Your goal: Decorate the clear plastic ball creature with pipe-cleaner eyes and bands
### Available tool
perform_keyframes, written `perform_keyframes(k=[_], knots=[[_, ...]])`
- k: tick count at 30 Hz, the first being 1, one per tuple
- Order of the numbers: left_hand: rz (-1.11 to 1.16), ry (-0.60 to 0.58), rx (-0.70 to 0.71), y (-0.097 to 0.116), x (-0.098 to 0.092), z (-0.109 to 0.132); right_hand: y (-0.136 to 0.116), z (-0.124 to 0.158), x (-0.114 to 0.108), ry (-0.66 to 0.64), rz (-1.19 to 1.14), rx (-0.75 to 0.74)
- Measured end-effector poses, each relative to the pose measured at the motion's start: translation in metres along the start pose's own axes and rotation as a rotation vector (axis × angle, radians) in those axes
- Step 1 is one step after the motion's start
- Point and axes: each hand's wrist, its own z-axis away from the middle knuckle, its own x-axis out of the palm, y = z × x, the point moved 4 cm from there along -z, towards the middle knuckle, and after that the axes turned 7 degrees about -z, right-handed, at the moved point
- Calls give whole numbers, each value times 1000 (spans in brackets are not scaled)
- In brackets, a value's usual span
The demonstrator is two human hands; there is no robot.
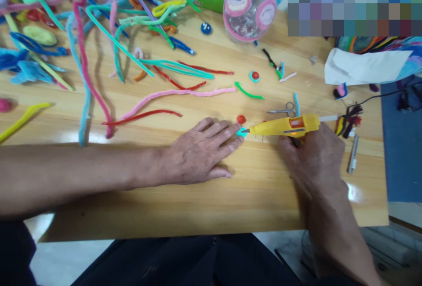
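My right hand [316, 156] grips a yellow hot glue gun [273, 127] with a white glue stick [329, 119] out of its back end. The gun's metal tip touches, or hovers just over, a small turquoise piece [241, 133] on the table. Flat on the wood, my left hand [207, 152] has its fingers apart, with the fingertips at that piece's left edge. A red coil [241, 119] lies just above it. Behind the gun are small scissors [285, 110] and a short light blue pipe cleaner [296, 103].
Many pipe cleaners [99, 13] heap at the back left, with loose ones spread forward. A turquoise disc with a red centre [254, 75] lies mid-table. A pink-rimmed clear ball [249, 17] stands behind. At right are a utility knife [353, 155], a black cord [379, 97] and the table edge.
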Motion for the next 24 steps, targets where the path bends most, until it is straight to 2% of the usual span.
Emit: perform_keyframes(k=[6, 11, 15, 24], knots=[[-37, 12, 12, 1, -1, 0, 0, -1, -1, 0, 10, -24], [-46, -18, 14, 1, -3, -1, 3, -1, 1, 64, 35, -37], [-55, -14, 14, 1, -4, -1, 4, 0, 2, 28, 8, -37], [-55, -28, 10, 1, -2, -1, 6, -1, 2, 50, -35, -17]])
